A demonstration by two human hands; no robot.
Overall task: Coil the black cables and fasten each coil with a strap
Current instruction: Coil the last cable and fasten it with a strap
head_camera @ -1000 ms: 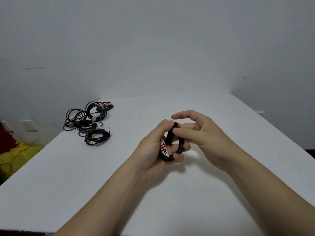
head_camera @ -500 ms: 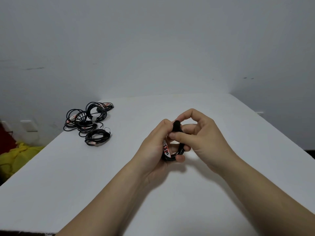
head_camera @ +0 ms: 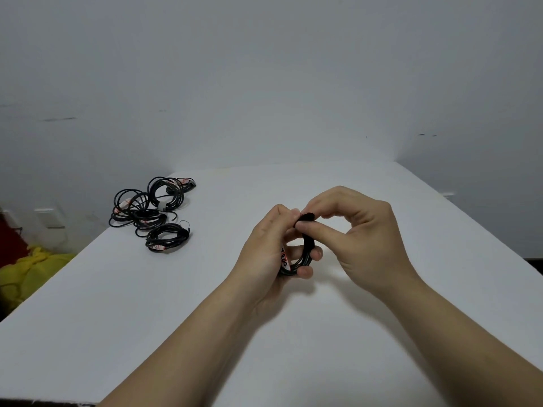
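Strap point(head_camera: 305, 216) pinched by right hand point(head_camera: 364, 230) atop coil point(head_camera: 309, 248); left hand point(head_camera: 264, 252) grips coil. Best: pull taut w/ coil held steady, then press end flat.

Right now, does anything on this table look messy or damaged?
Mostly tidy. In the heap of black cable coils at the white table's far left, coils overlap and one loose cable end pokes out. The left hand's black coil, strap pinched by the right hand, looks neat.

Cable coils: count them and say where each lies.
5: a held coil in the left hand; four at the table's far left: rear coil, left coil, middle coil, nearest coil. These overlap; more may hide.
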